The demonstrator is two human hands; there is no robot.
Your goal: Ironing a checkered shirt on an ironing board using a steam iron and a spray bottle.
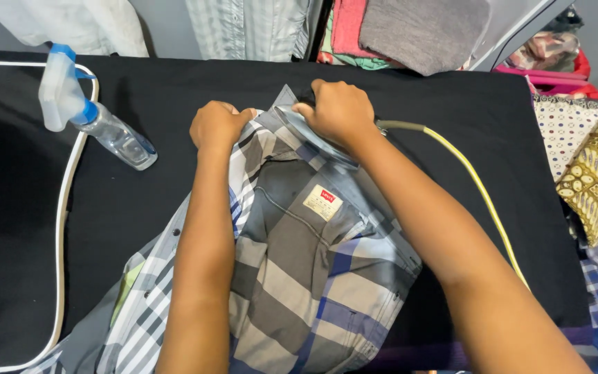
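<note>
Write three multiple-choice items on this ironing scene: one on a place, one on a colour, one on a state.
1. Where does the spray bottle lie?
A. left of the plaid shirt, on the black cloth
B. on the shirt
C. right of the cord

2. What colour is the cord?
A. red
B. yellow
C. white

3. How is the right hand set?
A. open and lifted
B. flat on the bottle
C. closed on the iron

Answers: 1 A, the bottle lies on the black cover beside the left hand. 2 B, a yellow line runs from the iron toward the right. 3 C, its fingers curl over the iron's top at the collar.
</note>
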